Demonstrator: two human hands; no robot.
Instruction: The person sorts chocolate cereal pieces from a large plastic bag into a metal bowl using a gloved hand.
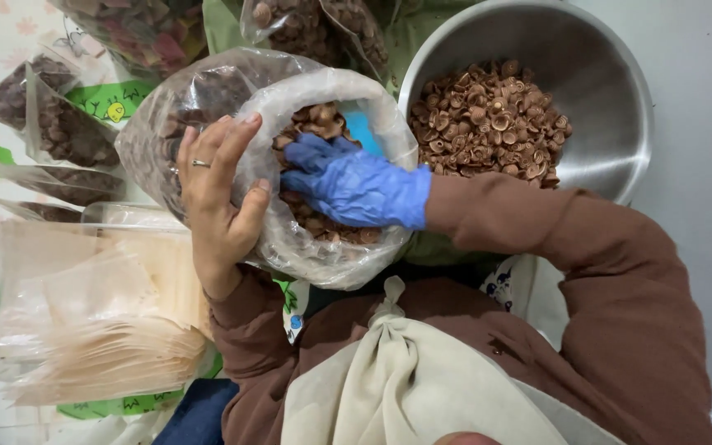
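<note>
A clear plastic bag [290,239] with a rolled-down rim holds brown dried cup-shaped pieces [316,119]. My left hand [216,185], bare with a ring, grips the bag's left rim and holds it open. My right hand [356,185], in a blue glove, reaches inside the bag and rests on the brown pieces, its fingers curled downward among them. A blue scoop-like object [364,130] shows just behind the gloved fingers.
A large steel bowl [611,107] of the same brown pieces stands at the upper right. Small filled packets [63,128] lie at the left, above a clear container of flat empty pouches [92,313]. More filled bags [315,25] sit at the top. A cream cloth [405,379] covers my lap.
</note>
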